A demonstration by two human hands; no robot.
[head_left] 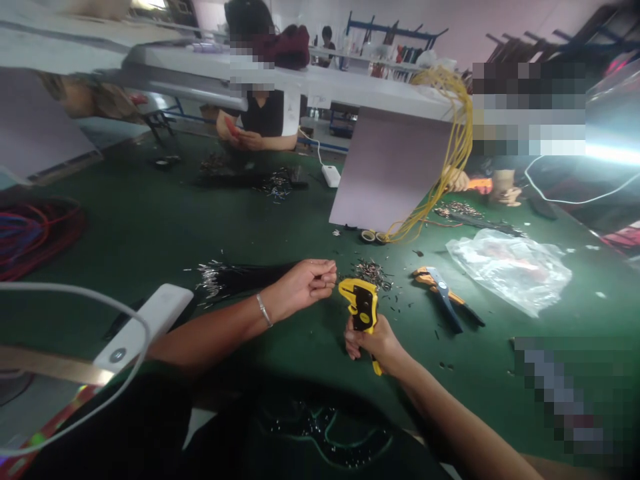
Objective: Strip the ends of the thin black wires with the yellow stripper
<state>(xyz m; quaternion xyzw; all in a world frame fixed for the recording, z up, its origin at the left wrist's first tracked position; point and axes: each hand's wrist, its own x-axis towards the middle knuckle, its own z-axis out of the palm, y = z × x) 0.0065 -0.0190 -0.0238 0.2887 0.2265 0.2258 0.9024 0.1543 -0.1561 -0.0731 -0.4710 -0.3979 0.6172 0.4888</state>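
My right hand (375,340) grips the handles of a yellow and black wire stripper (361,305), its jaws pointing up and to the left. My left hand (303,285), with a metal bangle (264,310) on the wrist, sits just left of the tool's head. Its fingers pinch together, and anything thin between them is too small to make out. To the left of that hand lies a bundle of black wires (240,279) with bare silver ends. A heap of small metal wire bits (373,275) lies just above the stripper.
A green mat covers the bench, with an orange and blue hand tool (443,297) and a clear plastic bag (510,270) to the right. A co-worker's hands (240,133) work across the bench. A metal panel (390,167) stands beyond, draped with yellow wires (457,147).
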